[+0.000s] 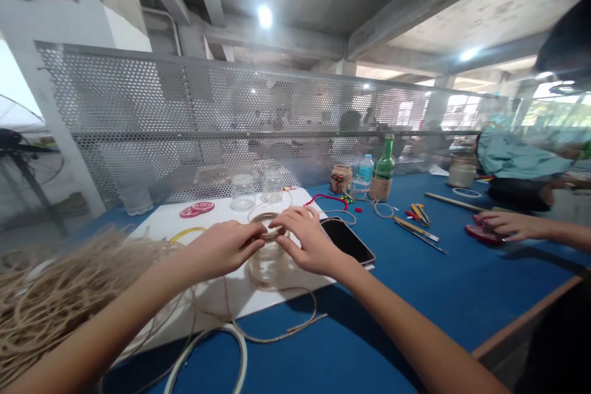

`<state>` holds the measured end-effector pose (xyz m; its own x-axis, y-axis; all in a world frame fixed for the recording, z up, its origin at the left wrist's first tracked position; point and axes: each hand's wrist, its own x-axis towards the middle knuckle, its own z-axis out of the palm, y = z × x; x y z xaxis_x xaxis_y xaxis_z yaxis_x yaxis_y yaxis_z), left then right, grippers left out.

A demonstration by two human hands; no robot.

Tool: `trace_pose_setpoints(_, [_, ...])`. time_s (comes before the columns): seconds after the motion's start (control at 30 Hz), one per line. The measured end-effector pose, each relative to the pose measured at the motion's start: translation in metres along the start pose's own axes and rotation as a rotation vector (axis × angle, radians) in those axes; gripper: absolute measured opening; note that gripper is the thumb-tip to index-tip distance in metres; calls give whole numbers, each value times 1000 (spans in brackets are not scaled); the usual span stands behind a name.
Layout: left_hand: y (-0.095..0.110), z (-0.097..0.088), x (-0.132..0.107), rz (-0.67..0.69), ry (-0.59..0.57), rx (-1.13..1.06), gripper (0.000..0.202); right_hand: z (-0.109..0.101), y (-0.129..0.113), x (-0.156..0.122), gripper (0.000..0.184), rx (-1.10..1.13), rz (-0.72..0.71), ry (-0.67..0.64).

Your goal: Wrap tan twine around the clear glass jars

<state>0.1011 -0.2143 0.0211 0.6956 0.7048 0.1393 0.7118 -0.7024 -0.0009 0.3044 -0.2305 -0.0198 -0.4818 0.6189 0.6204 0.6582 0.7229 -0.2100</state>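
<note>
A clear glass jar (268,265) stands on a white board (157,231), with jute twine (268,220) looped around its neck. My left hand (221,249) grips the jar's rim from the left, its fingertips on the twine. My right hand (305,240) holds the rim from the right, and the two hands nearly meet. A large tangled bundle of jute twine (60,301) lies at the lower left, with a loose strand trailing from the jar area across the blue table (415,301). A black smartphone (346,240) lies just beyond my right hand.
Two empty glass jars (243,192) stand behind, near red discs (197,207). A twine-wrapped green bottle (383,166) and a water bottle (366,167) stand farther back. A co-worker's hand (508,226) rests on a red disc at right. A perforated metal fence (184,117) runs behind the table.
</note>
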Motion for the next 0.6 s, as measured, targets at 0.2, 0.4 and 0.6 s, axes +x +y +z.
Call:
trace_pose_setpoints(0.2, [-5, -1, -2, 6, -11, 55, 39, 3, -2, 0, 10, -64, -10, 2])
trace_pose_setpoints(0.4, [-9, 2, -7, -33, 40, 25, 48, 6, -2, 1, 11, -67, -16, 1])
trace_pose_setpoints(0.6, [-10, 3, -8, -36, -6, 68, 47, 3, -5, 0, 18, -65, -21, 15])
